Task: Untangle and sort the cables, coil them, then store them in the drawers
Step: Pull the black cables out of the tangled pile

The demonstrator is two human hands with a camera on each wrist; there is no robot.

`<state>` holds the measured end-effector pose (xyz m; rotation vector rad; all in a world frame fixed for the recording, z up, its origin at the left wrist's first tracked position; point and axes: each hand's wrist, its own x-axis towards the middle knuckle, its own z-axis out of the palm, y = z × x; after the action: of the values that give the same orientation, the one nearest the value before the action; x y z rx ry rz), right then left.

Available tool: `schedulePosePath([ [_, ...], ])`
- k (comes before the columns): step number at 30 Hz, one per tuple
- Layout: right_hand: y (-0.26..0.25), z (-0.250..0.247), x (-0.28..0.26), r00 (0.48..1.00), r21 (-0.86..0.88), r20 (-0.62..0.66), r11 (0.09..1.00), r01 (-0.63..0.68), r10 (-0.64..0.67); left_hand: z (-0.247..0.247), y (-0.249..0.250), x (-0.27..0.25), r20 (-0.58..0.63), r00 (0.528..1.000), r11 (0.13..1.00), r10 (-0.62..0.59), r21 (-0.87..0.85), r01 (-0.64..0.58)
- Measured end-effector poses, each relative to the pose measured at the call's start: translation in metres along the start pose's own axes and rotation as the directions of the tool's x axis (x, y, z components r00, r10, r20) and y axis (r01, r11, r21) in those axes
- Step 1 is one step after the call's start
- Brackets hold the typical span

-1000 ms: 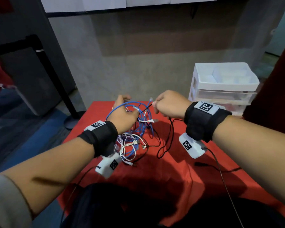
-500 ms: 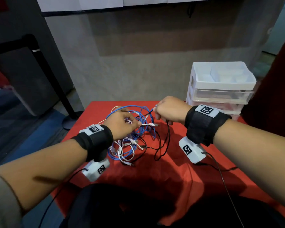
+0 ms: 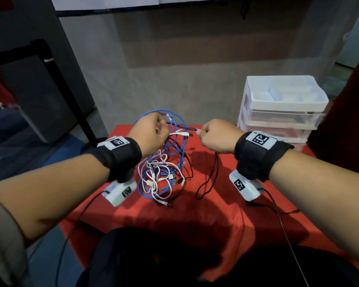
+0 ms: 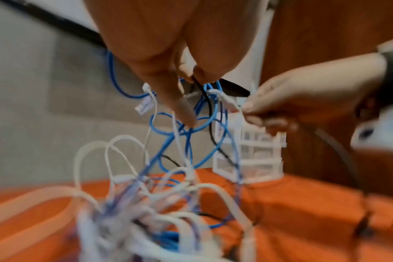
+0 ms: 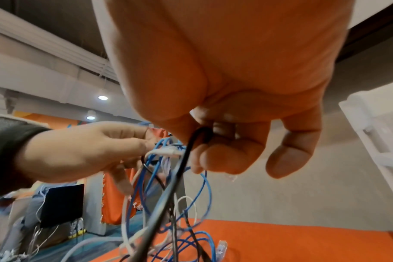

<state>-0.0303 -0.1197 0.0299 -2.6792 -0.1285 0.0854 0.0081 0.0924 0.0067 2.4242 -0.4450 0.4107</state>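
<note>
Grip on the left: left hand [image 3: 151,132] raised over the worktop [image 3: 226,212], fingers curled round the top of the cable tangle [image 3: 164,172], blue, white and black strands hanging from it down to the red cloth. Further right, right hand [image 3: 218,135] closed round a black cable [image 3: 210,175], fingertips pinching a strand that runs taut back to the bundle; black cable drooping in a loop to the worktop below. At far right, drawer unit [image 3: 282,108], drawers shut, no cable inside as far as can be seen. Judged risks: pulling apart while loops cross could cinch a knot tighter; a plug could snag in the blue loops; a jerk could drag the heap off the near edge
</note>
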Motion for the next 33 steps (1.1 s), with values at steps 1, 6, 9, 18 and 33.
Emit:
schedulePosePath([
  [1,-0.002,0.0,0.0,1.0,-0.039,-0.019,0.999,0.006,-0.007,-0.006,-0.004,0.004,0.015,0.988,0.958,0.154,0.241,-0.154],
  [6,-0.013,-0.003,0.001,0.998,-0.046,-0.039,0.997,0.057,-0.058,-0.025,-0.013,0.017,0.12,0.977,0.749,0.177,0.627,-0.213],
  [9,-0.023,-0.02,0.006,0.977,-0.009,-0.151,0.989,0.149,-0.149,-0.027,-0.011,0.018,0.16,0.987,0.832,-0.025,0.551,-0.069],
  [18,-0.012,-0.029,0.009,0.957,-0.097,-0.232,0.983,0.158,-0.177,-0.019,-0.004,0.012,0.035,0.915,0.752,-0.402,-0.557,0.352],
  [33,0.03,-0.049,0.019,0.953,-0.061,-0.302,0.998,0.012,-0.03,-0.04,-0.045,0.005,0.159,0.933,0.897,-0.324,-0.262,0.356],
])
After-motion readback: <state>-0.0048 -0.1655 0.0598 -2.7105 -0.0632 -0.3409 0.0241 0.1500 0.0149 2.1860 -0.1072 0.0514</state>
